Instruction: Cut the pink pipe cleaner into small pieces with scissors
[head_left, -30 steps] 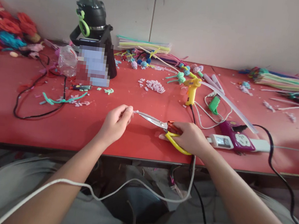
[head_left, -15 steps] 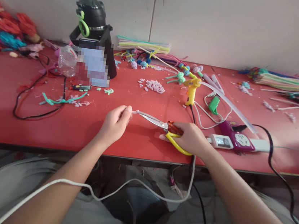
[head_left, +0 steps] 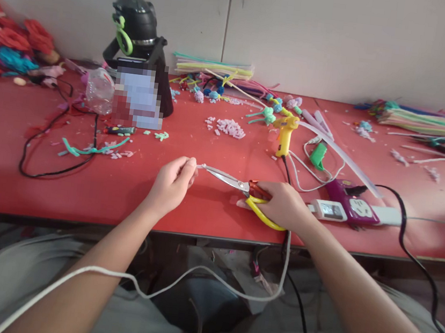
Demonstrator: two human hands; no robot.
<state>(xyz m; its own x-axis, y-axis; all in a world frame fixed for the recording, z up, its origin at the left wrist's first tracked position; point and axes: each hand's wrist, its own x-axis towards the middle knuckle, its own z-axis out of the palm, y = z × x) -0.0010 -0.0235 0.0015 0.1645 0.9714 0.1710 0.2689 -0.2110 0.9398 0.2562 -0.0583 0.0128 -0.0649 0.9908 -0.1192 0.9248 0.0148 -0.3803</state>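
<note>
Between thumb and forefinger, my left hand [head_left: 172,182] pinches a short pale pipe cleaner [head_left: 200,166], mostly hidden by the fingers. Its free end pokes out to the right and meets the tips of a pair of scissors [head_left: 227,179]. My right hand [head_left: 285,204] is closed round the scissors' handles, one orange-red and one yellow. The blades point left and look nearly closed. Beyond both hands lies a pile of short pale-lilac cut pieces [head_left: 231,128] on the red tabletop [head_left: 200,212].
A yellow glue gun [head_left: 286,136] stands behind my right hand, near a purple power strip [head_left: 355,204]. At the back left are a black bottle [head_left: 161,86] and a phone [head_left: 140,94]. Pipe-cleaner bundles [head_left: 214,68] lie along the wall. A white cable [head_left: 167,289] crosses my lap.
</note>
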